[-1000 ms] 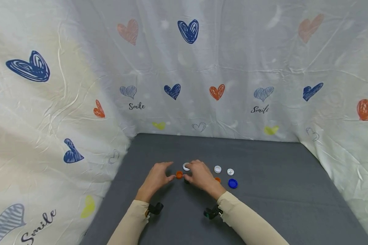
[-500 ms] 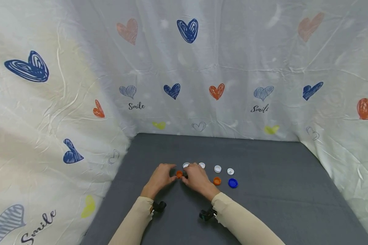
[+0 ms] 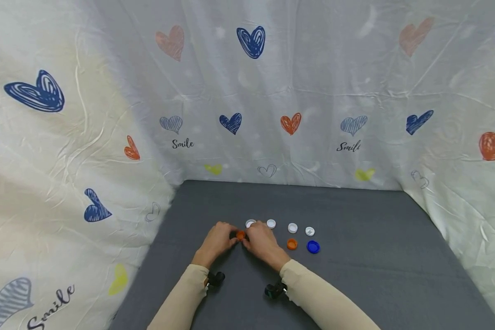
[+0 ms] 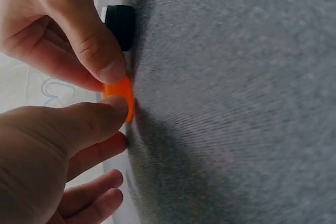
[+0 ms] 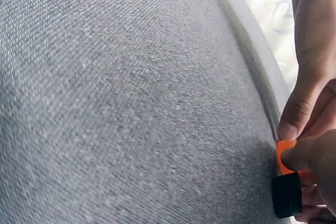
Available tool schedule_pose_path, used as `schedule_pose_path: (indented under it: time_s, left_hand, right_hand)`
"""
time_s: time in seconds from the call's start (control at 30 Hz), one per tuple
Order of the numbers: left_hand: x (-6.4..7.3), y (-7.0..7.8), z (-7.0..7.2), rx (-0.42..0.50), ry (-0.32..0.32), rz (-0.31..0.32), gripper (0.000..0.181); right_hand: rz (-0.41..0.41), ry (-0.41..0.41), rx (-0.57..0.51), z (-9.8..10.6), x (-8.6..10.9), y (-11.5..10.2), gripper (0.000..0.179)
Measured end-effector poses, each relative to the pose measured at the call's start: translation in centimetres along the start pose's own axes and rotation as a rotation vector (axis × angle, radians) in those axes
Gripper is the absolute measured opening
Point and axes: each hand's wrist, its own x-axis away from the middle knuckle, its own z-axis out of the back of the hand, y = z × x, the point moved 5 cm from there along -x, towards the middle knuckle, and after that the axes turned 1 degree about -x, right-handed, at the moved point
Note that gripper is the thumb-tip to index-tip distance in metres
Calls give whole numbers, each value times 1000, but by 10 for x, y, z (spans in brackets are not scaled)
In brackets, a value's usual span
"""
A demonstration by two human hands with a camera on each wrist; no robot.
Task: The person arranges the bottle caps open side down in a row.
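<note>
An orange bottle cap (image 3: pixel 241 235) lies low over the grey cloth between my two hands. My left hand (image 3: pixel 215 243) pinches its left side, thumb tip on the rim as the left wrist view shows. From the other side my right hand (image 3: pixel 264 243) grips it with thumb and fingers. A black bottle cap (image 4: pixel 120 27) sits beside the right thumb in the left wrist view; in the head view the right hand hides it. Just beyond the right fingers is a white cap (image 3: pixel 250 223), partly covered by them.
Several more caps stand to the right on the grey table (image 3: pixel 354 284): a white cap (image 3: pixel 271 223), two other white ones, a second orange cap (image 3: pixel 292 244) and a blue cap (image 3: pixel 313 246). A heart-printed curtain (image 3: pixel 313 91) hangs behind and at the sides.
The right hand has moved left, uncovering a white cap and the second orange cap, and closes on the near orange cap. The left hand has shifted slightly right onto it.
</note>
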Motion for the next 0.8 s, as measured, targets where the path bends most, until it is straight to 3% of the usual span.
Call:
schedule_pose_path:
  time_s: [0.37, 0.57, 0.8]
  left_hand:
    - [8, 0, 2, 18, 98, -38, 23]
    - [15, 8, 16, 14, 158, -37, 24]
    - [21, 24, 36, 54, 273, -82, 26]
  right_hand:
    - [24, 40, 16, 4, 2, -4, 12]
    - [30, 66, -69, 25, 5, -8, 12]
    - [30, 133, -116, 51, 12, -6, 19]
